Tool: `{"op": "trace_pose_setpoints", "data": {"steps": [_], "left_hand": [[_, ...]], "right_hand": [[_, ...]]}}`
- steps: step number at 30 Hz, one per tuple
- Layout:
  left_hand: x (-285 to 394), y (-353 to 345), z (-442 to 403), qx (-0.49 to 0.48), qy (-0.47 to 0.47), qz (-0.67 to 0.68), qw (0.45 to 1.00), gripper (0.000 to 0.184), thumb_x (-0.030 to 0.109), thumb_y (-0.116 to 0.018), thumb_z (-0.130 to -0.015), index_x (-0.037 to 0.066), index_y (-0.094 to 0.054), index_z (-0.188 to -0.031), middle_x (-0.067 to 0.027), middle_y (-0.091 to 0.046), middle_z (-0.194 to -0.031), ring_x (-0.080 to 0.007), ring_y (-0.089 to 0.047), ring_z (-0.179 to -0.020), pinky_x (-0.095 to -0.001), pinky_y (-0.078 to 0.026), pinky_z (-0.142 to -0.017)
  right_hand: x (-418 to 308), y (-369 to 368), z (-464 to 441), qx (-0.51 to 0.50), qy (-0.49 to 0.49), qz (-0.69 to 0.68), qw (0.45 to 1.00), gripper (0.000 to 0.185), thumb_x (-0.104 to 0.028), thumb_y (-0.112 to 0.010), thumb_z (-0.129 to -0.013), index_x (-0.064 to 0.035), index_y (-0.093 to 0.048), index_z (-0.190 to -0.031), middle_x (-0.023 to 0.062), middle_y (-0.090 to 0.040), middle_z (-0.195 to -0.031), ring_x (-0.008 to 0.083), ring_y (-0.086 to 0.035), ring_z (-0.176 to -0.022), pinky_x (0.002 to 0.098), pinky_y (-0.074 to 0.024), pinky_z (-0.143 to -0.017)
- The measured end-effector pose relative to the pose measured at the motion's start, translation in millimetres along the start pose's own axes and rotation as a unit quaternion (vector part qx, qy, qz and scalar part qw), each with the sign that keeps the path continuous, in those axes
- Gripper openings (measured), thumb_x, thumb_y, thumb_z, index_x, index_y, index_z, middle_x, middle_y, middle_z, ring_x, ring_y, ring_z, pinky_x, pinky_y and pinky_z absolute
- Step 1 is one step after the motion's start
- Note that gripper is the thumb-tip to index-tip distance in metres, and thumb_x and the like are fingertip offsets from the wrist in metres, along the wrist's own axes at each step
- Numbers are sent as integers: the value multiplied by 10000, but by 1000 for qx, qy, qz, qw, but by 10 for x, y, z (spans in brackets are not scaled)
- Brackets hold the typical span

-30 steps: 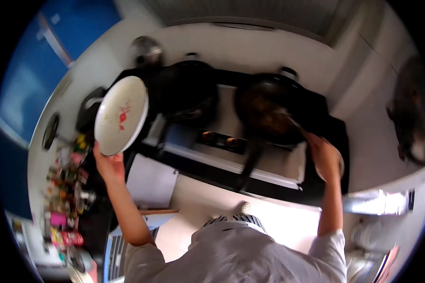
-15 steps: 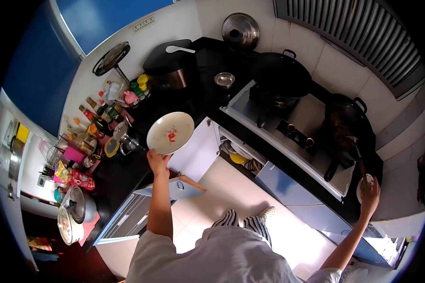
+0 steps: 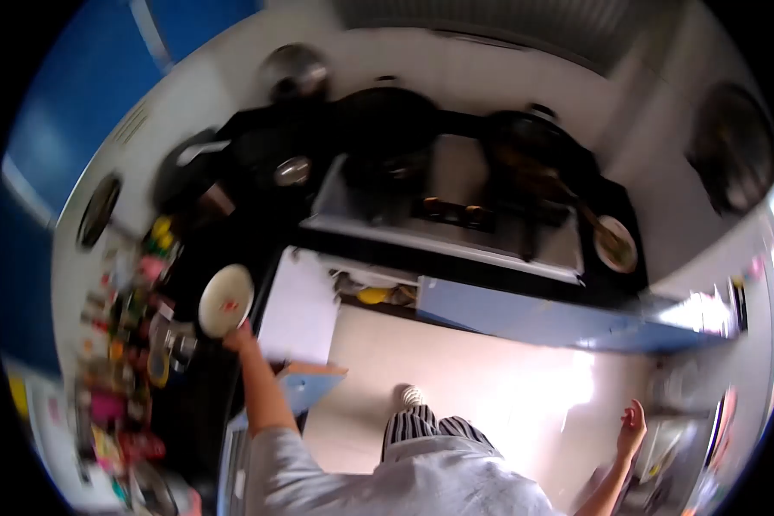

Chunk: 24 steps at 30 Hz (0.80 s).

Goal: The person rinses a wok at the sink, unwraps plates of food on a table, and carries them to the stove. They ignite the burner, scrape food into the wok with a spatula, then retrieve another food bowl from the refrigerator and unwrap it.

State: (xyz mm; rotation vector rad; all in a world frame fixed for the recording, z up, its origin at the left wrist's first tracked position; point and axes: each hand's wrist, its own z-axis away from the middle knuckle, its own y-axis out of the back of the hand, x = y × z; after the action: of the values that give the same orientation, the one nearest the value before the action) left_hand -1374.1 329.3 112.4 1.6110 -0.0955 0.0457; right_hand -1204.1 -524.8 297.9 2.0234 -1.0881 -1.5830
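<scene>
My left hand [image 3: 240, 337] grips the lower rim of a white plate [image 3: 221, 297] with a red design, held tilted over the dark counter at the left. My right hand [image 3: 632, 426] is lowered at my right side above the floor, its fingers loosely apart with nothing in them. On the counter right of the stove stands a small white dish [image 3: 621, 260]. A spatula or spoon with a brownish handle [image 3: 606, 228] reaches across it toward the right-hand wok [image 3: 525, 129]. Motion blur hides what the wok contains.
A larger black wok [image 3: 383, 120] sits on the stove's left side. A small metal bowl [image 3: 292, 171] is on the corner counter. Bottles and jars [image 3: 125, 318] crowd the left counter. An open cabinet door [image 3: 301, 310] juts out below the counter, with a drawer [image 3: 310, 383] nearby.
My right hand has left the white dish and dropped to my side, its fingers now loose. My view has turned to the right. The plate stays in my left hand.
</scene>
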Motion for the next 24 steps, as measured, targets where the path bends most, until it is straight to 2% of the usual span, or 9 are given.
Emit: {"op": "trace_pose_setpoints", "data": {"steps": [1,5,6,7,9,11,13,17,24], "left_hand": [[31,106,-8,-78,-2,3,997,478,460,-460,-815,46,-583,-1021,-158,-595,-1028,-302,-596,-896,-407,-498,-705],[-233,-105,-76,16,-273,-210,939,561,472,-549,-773,90,-465,-1175,-118,-574,-1070,-282,-592,-915,-390,-500,-735],[-222,-183,-164,63,-129,1,990,512,449,-531,-784,-27,-573,-969,-198,-611,-906,-329,-611,-811,-429,-504,-670],[-287,-241,-231,142,-168,27,975,484,404,-524,-798,-73,-592,-843,-239,-608,-785,-364,-610,-731,-454,-497,-628],[-214,-148,-118,254,-210,116,937,430,340,-517,-808,-84,-577,-839,-218,-604,-754,-333,-611,-714,-450,-494,-625],[140,-130,246,230,-178,240,926,403,333,-518,-805,-62,-568,-871,-205,-592,-794,-328,-601,-738,-436,-494,-633],[527,-186,779,134,-143,366,910,380,325,-518,-802,-39,-558,-904,-192,-580,-834,-324,-592,-762,-422,-493,-640],[1435,-360,2481,-186,-121,517,827,350,310,-519,-797,6,-539,-969,-165,-557,-915,-314,-572,-811,-394,-493,-655],[2241,-282,6009,-521,-267,374,719,368,300,-510,-790,109,-480,-1103,-99,-479,-1031,-255,-515,-860,-322,-485,-656]], "right_hand": [[160,79,199,-1,-25,-14,1000,258,7,-450,-843,-50,-565,-1066,66,-598,-792,104,-555,-636,222,-463,-588],[767,376,976,-20,-176,-2,984,259,34,-457,-771,-2,-577,-998,98,-617,-714,139,-593,-597,245,-472,-562],[709,463,1184,-18,-230,-8,973,252,24,-460,-762,7,-581,-982,107,-621,-696,147,-599,-584,249,-473,-554],[780,573,1420,-10,-266,-2,964,251,22,-453,-766,13,-579,-983,108,-620,-707,142,-594,-574,247,-473,-542],[990,760,1909,-2,-340,20,940,257,-5,-444,-763,25,-581,-978,117,-626,-729,147,-606,-578,246,-474,-527],[1275,934,2476,11,-407,-6,913,286,-9,-444,-750,9,-579,-1002,118,-631,-732,160,-618,-589,274,-491,-525],[1587,1074,3074,20,-480,-50,876,317,-2,-440,-740,0,-564,-1032,106,-630,-760,161,-619,-603,279,-498,-508],[2213,1152,4320,23,-532,-102,840,290,-95,-520,-755,-24,-576,-1030,96,-634,-775,141,-614,-618,273,-505,-540],[2670,1311,5181,81,-545,-103,828,166,-196,-619,-743,-36,-649,-778,55,-631,-652,128,-605,-605,288,-481,-560]]}}
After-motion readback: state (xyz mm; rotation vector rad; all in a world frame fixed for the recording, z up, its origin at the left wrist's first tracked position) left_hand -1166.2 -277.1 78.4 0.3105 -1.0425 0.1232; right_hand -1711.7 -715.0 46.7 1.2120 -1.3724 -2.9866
